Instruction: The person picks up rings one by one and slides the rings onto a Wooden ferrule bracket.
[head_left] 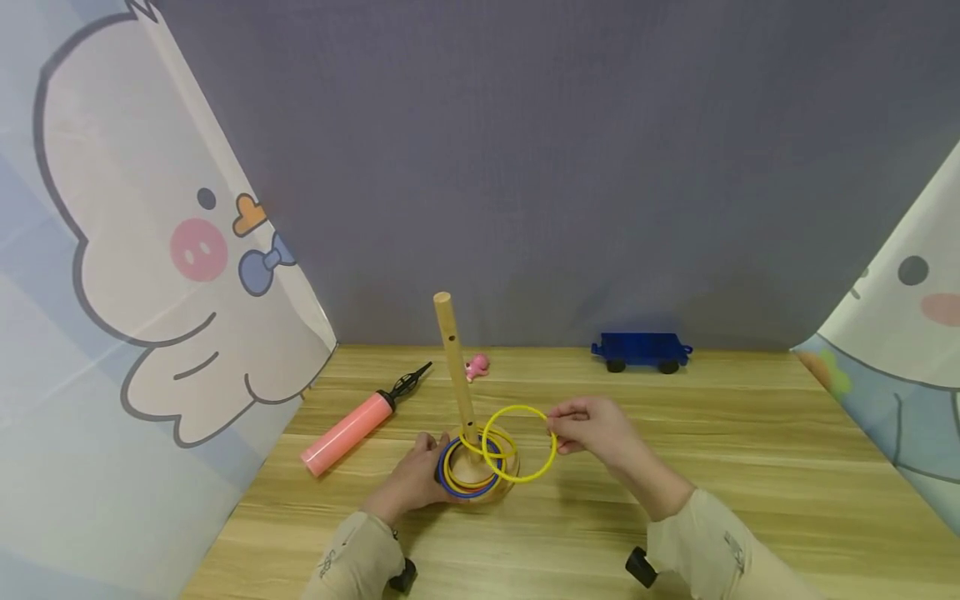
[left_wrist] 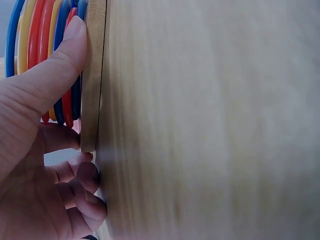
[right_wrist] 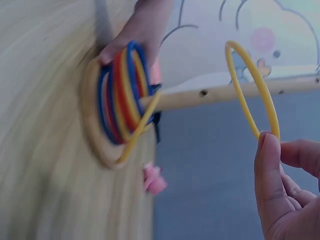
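A wooden ring-toss stand, its peg (head_left: 454, 358) leaning slightly in the head view, rises from a round base (left_wrist: 92, 95). Stacked blue, red and yellow rings (right_wrist: 120, 100) lie around the peg's foot. On top, one yellow ring (right_wrist: 142, 126) sits tilted against the peg. My left hand (head_left: 415, 477) grips the base's left edge, thumb against the rings and fingers at the rim. Between thumb and fingertips my right hand (head_left: 597, 429) pinches another yellow ring (right_wrist: 270, 106). That ring is held right of the peg, which does not pass through it.
A pink hand pump (head_left: 348, 433) with a black nozzle lies left of the stand. Behind the peg sits a small pink toy (head_left: 477, 365). Near the grey backdrop (head_left: 525, 167) stands a blue toy wagon (head_left: 641, 350). Cartoon-printed sheets border both sides.
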